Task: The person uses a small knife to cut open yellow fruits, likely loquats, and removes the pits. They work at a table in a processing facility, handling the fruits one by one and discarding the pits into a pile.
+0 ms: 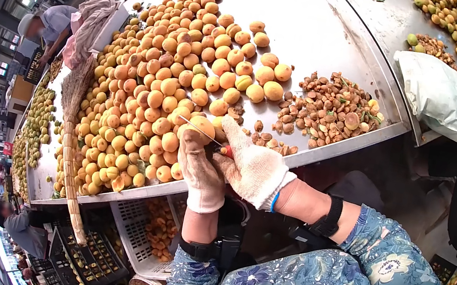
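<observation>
My left hand (201,169), in a stained knit glove, has its fingers around an orange-yellow apricot (203,127) just above the table's near edge. A small knife (205,133) with a thin blade and red handle sits in my gloved right hand (247,164); its blade lies across the apricot. Whether the blade has cut into the flesh cannot be made out. Beyond and left of my hands spreads a large heap of apricots (165,86) on the metal table (295,13). To the right is a pile of brown apricot pits (329,109).
A straw broom (74,130) leans over the table's left end. Below the edge are a white plastic crate (137,227) of apricot halves and black trays (86,259). A person wearing a pale apron (444,97) is at the right; another person (55,25) bends at the far left.
</observation>
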The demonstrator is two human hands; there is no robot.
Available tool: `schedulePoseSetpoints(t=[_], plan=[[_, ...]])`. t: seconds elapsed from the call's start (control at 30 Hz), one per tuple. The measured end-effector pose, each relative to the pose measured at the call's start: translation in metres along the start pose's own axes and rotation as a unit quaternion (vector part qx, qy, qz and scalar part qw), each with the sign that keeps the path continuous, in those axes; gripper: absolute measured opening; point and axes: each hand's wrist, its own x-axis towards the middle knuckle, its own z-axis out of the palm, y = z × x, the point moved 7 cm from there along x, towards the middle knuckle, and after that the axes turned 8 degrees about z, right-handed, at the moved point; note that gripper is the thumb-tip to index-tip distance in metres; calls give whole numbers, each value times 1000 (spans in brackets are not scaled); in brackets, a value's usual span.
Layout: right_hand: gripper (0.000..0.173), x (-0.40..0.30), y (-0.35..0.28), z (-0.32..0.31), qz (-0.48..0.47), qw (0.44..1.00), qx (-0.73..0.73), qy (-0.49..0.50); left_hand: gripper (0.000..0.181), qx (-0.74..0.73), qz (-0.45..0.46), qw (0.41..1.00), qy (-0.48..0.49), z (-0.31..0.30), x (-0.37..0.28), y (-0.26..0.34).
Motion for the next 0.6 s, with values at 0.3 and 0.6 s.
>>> schedulePoseSetpoints(t=[0.3, 0.6], plan=[[59, 10, 17, 1, 74, 990, 28, -117, 58, 98, -35, 990, -95, 8, 4, 9], [61, 5, 12, 8, 87, 992, -8, -92, 59, -37, -125, 991, -7, 4, -10, -15]])
